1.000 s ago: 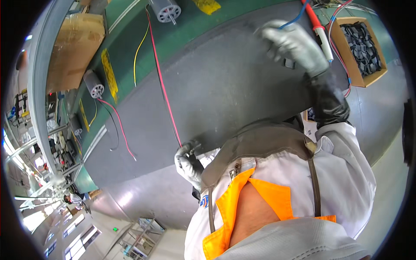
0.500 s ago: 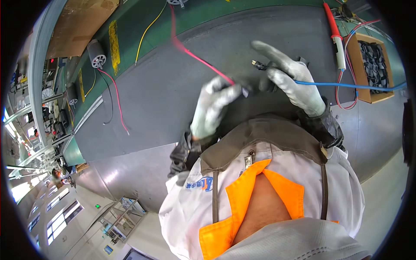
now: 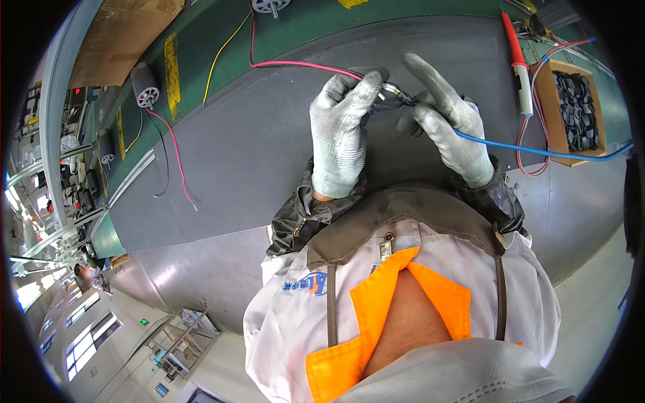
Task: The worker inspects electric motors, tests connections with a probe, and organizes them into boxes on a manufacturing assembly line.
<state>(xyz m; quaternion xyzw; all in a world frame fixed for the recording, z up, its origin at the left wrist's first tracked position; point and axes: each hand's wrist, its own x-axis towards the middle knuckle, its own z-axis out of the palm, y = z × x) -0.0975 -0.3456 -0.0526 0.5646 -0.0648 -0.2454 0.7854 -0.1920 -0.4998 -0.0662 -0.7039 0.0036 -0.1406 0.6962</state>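
Observation:
My gloved left hand [image 3: 344,124] is closed on the ends of a red wire [image 3: 295,64] and a black wire that run from a motor [image 3: 270,7] at the top edge. Just right of its fingertips, the wire ends meet a small black plug-like piece [image 3: 406,98] with a metal tip. My gloved right hand [image 3: 451,124] grips this piece between thumb and curled fingers, its index finger stretched out. A blue cable or hose [image 3: 537,144] runs from that hand to the right. Fingers partly hide the contact, so whether the parts are joined cannot be told.
A dark mat [image 3: 248,148] covers the work surface. Another motor [image 3: 145,86] with loose wires stands left on the green strip. At right are a red-and-white handheld tool [image 3: 521,74] with its cord and a cardboard box [image 3: 549,101] of black parts.
My left hand has moved up and right, bringing the wire ends to the black piece. The right hand has shifted slightly left. The motor at the top has come further into view.

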